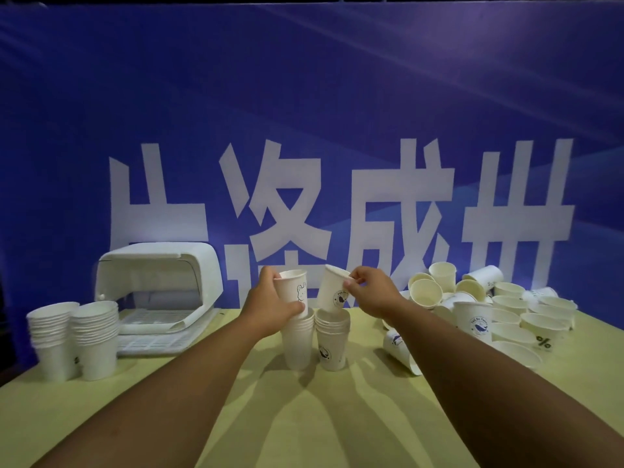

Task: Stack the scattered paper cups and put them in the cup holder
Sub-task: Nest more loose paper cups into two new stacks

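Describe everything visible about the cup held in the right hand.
The cup is white paper with a round dark logo on its side. It is tilted, mouth up, and the right hand pinches its rim. Its base hangs at the mouth of the right-hand centre stack on the table; whether they touch is unclear.

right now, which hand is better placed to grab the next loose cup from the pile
Right. The pile of loose cups lies just beyond the right hand; the left hand would have to cross both middle stacks. The right should first drop its tilted cup.
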Action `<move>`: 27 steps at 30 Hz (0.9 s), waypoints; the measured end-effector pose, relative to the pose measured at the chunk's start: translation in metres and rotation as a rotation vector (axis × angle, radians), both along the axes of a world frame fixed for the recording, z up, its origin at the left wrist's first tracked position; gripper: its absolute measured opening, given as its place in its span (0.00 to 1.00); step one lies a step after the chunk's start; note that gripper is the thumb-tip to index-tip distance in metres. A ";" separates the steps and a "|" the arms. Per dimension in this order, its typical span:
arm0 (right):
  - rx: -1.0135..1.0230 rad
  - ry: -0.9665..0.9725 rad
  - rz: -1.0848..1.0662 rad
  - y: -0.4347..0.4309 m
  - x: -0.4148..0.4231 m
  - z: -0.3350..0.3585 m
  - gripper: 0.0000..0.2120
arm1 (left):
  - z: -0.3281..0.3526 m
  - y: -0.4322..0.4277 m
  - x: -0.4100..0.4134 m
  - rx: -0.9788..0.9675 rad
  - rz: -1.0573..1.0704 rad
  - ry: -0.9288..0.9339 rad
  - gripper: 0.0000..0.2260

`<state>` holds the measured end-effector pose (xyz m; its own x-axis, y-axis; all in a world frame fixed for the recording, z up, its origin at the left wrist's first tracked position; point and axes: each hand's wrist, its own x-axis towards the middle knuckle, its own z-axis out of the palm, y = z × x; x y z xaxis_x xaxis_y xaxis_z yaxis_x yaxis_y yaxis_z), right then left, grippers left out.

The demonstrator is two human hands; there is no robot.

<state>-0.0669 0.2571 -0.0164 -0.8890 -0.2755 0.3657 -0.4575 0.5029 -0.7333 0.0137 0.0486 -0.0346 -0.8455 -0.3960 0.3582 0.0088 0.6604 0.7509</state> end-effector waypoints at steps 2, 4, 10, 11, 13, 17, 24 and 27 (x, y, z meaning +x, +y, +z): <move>0.043 0.013 0.009 0.000 0.004 -0.002 0.07 | -0.002 0.001 0.003 -0.027 -0.012 -0.001 0.28; 0.105 0.037 0.011 0.001 0.006 -0.003 0.07 | -0.003 0.001 0.006 -0.040 -0.012 0.001 0.27; 0.205 0.056 0.010 0.003 0.003 -0.010 0.13 | -0.001 0.006 0.001 -0.048 -0.004 -0.010 0.27; 0.194 0.048 0.020 0.003 0.002 -0.012 0.16 | -0.002 0.006 -0.001 -0.050 -0.002 -0.014 0.27; 0.137 0.011 0.032 0.003 0.001 -0.016 0.25 | -0.004 0.006 -0.005 -0.040 -0.010 -0.023 0.30; 0.151 -0.085 0.039 -0.004 0.000 -0.025 0.33 | -0.013 0.005 -0.008 0.039 -0.023 -0.059 0.38; 0.306 -0.073 0.040 -0.013 -0.004 -0.040 0.29 | -0.026 0.000 -0.007 -0.086 0.002 -0.159 0.23; 0.328 -0.062 0.034 -0.011 -0.002 -0.042 0.29 | -0.027 -0.004 -0.009 -0.085 -0.001 -0.213 0.27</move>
